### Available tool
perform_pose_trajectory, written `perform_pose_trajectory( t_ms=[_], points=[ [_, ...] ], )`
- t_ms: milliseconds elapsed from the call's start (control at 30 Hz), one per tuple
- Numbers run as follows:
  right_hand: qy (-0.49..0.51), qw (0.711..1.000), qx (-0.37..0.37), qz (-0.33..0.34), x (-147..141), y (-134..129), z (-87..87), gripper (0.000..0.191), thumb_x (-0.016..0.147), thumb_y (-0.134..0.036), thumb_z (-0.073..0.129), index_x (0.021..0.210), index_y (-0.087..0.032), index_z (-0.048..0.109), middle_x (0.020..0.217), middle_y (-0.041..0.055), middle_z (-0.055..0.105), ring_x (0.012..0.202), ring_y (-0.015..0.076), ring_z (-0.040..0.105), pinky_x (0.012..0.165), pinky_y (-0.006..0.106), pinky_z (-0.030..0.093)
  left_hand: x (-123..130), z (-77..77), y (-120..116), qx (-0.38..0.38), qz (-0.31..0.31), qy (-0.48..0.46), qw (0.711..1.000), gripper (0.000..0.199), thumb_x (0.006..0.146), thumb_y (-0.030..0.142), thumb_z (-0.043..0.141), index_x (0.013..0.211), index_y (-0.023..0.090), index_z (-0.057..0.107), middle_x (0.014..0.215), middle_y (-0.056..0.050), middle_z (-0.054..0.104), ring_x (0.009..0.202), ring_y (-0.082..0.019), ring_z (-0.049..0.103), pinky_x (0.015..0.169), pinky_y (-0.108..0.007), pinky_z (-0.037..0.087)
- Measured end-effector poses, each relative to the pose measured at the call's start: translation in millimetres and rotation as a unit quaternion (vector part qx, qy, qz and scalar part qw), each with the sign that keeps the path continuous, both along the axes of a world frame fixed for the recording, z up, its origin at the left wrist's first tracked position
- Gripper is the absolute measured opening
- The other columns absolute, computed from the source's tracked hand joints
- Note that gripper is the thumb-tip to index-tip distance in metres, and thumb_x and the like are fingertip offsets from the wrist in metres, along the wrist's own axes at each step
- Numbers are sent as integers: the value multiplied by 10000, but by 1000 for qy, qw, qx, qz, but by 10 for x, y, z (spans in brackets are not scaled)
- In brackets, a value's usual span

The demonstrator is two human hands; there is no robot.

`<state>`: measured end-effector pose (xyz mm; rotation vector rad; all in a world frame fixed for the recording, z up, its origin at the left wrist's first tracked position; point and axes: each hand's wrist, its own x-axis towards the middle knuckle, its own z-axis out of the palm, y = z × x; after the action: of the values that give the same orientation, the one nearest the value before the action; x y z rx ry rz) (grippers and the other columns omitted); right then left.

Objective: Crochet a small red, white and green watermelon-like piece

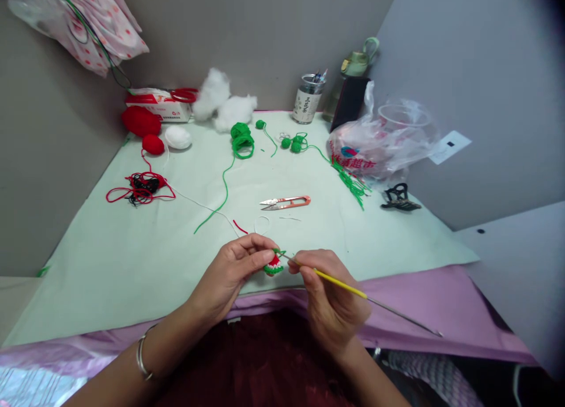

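Keep the left hand [241,269] pinched on the small red, white and green crocheted piece [274,264] above the tabletop's near edge. Guide the yellow-handled metal crochet hook [339,283], gripped in the closed right hand [333,295], shallowly to avoid splitting yarn.

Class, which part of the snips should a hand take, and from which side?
Probably the orange handle, from the right and slightly above, with fingers across its two arms. The snips lie flat, their bare pointed blades facing left, so the handle's rounded end sits away from the tips.
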<state>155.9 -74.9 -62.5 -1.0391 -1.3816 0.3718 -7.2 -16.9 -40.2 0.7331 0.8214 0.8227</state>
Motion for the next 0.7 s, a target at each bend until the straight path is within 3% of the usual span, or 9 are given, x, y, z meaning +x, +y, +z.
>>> perform_pose_trajectory(
  t_ms=[233,400,533,700],
  points=[
    [4,998,-48,29,-21,31,26,210,993,-132,656,1087,-281,771,917,33,791,836,200,725,739,337,584,32,30,-20,7,-4,-32,999,242,770,317,935,892,181,776,771,6,709,738,-133,612,740,-251,465],
    [89,991,-91,31,-42,84,36,177,1026,-209,634,1035,-274,799,871,28,773,807,186,710,714,316,575,32,21,-19,25,15,-30,999,320,756,275,953,845,204,654,761,41,680,733,-122,615,733,-241,459],
    [149,982,-104,44,-54,112,40,163,1018,-223,654,1006,-282,806,855,14,766,800,168,707,714,289,574,32,-17,-18,63,20,-9,998,287,792,271,927,838,201,653,803,39,675,768,-116,616,755,-231,470],
    [121,985,-114,52,-59,95,59,97,924,-191,775,968,-274,801,898,24,751,845,180,699,738,297,573,38,-27,-23,110,28,23,993,267,794,281,921,822,204,666,827,21,690,807,-141,637,774,-247,493]
  ],
)
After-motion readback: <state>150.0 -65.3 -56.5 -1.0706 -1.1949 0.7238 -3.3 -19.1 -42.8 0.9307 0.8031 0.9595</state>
